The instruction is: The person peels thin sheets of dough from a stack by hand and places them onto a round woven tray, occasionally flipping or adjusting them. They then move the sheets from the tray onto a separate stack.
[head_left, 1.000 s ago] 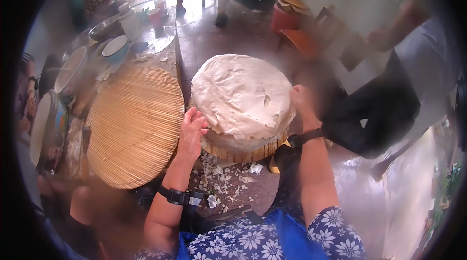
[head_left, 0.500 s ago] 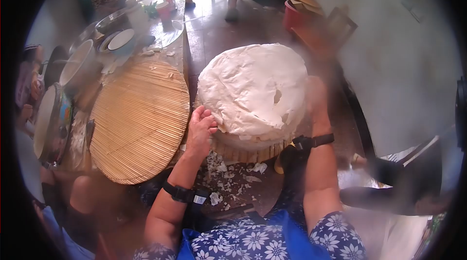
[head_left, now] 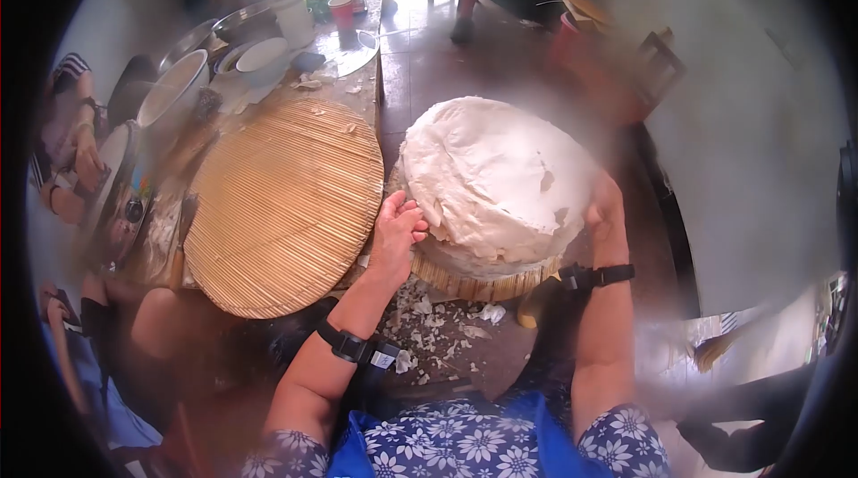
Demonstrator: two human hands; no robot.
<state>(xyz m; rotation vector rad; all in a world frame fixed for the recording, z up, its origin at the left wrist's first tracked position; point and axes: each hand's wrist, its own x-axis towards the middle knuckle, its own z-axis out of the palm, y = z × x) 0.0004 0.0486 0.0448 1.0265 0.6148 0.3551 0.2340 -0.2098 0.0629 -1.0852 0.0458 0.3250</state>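
A thick round stack of thin white sheets [head_left: 496, 179], wrinkled and torn with small holes on top, lies in front of me on a round reed mat [head_left: 483, 284]. At its left edge is my left hand [head_left: 399, 230], fingers curled in against the sheets' rim. My right hand [head_left: 608, 210] is closed at the right edge, its fingertips partly hidden and blurred. Whether either hand pinches just the top sheet or several cannot be made out.
A larger bare reed mat [head_left: 281, 210] leans to the left. Beyond it, bowls [head_left: 174, 85], a red cup [head_left: 342, 13] and a jar stand on a table. White scraps [head_left: 438, 331] litter the surface near me. Another person's arm [head_left: 88, 143] shows at far left.
The view has shifted, so the stack and both mats sit further right in frame. Both hands stay at the stack's edges; the right one shows more clearly.
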